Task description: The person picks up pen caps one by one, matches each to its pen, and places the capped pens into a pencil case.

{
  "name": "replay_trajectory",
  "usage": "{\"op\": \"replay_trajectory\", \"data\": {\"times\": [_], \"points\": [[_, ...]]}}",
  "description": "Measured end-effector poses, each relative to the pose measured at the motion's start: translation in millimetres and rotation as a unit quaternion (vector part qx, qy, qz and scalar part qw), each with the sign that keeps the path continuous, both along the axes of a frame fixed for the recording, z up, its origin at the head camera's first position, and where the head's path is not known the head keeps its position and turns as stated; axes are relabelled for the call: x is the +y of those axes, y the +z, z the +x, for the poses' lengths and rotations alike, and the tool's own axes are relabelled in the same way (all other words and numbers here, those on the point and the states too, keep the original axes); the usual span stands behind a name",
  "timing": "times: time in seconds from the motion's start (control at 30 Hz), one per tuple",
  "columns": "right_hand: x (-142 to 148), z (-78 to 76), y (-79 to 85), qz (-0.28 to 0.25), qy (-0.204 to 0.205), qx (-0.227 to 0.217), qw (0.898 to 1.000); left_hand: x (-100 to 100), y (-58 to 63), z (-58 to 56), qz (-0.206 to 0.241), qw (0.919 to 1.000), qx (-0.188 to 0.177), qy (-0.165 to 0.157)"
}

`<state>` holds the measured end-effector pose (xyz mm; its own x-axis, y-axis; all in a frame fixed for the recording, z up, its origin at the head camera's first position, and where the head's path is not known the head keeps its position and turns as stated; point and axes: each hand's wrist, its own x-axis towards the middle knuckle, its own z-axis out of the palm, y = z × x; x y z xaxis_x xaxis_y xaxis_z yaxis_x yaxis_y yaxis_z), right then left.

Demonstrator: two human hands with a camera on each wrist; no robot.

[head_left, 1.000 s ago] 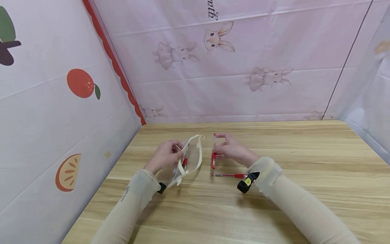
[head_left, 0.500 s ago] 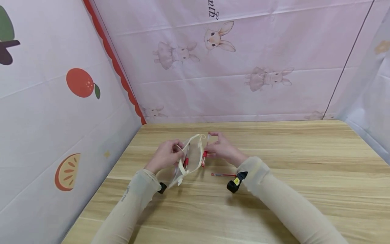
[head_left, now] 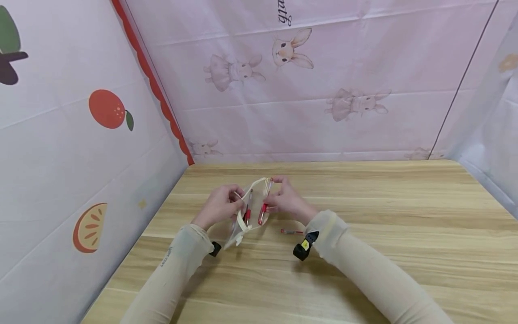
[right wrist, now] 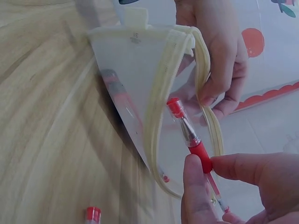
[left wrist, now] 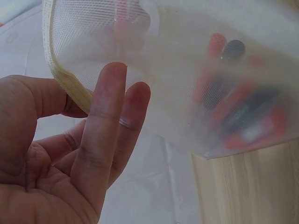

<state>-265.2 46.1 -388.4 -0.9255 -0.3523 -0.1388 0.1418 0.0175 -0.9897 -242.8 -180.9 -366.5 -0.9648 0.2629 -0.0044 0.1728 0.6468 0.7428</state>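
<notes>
My left hand (head_left: 222, 204) pinches one edge of a translucent mesh zipper pouch (left wrist: 173, 107), whose cream zipper mouth gapes toward the right. Several red and black pens (left wrist: 233, 88) show through the mesh at the pouch's bottom. In my right hand (head_left: 289, 200) a red gel pen (right wrist: 198, 151) is pinched between thumb and fingers, its red cap end slanting into the pouch mouth in the right wrist view. Another red pen (head_left: 291, 231) lies on the table below the right hand, its far end hidden by the wrist camera.
The wooden table (head_left: 384, 216) is bounded at the back by a pink rabbit-print cloth (head_left: 323, 90) and on the left by a white fruit-print cloth (head_left: 52, 148). A black wrist camera (head_left: 302, 249) hangs under the right sleeve.
My right hand has moved left with the red gel pen, from beside the pouch to its mouth, tilting the pen. The left hand and pouch have stayed nearly still.
</notes>
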Motion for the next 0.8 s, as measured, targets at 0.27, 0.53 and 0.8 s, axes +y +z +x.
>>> {"op": "replay_trajectory", "data": {"times": [0.27, 0.53, 0.8], "points": [[-8, 2.9, -3.1, 0.009, -0.003, 0.001, 1.0, -1, 0.4, 0.8, 0.003, 1.0, -0.004, 0.003], [-8, 5.0, -2.3, 0.018, 0.015, 0.006, 1.0, -2, 0.4, -0.1, 0.005, 1.0, -0.004, 0.007], [3, 2.3, -1.4, 0.042, 0.026, 0.022, 0.999, -1, 1.1, -0.4, 0.003, 0.9999, -0.002, 0.011]]}}
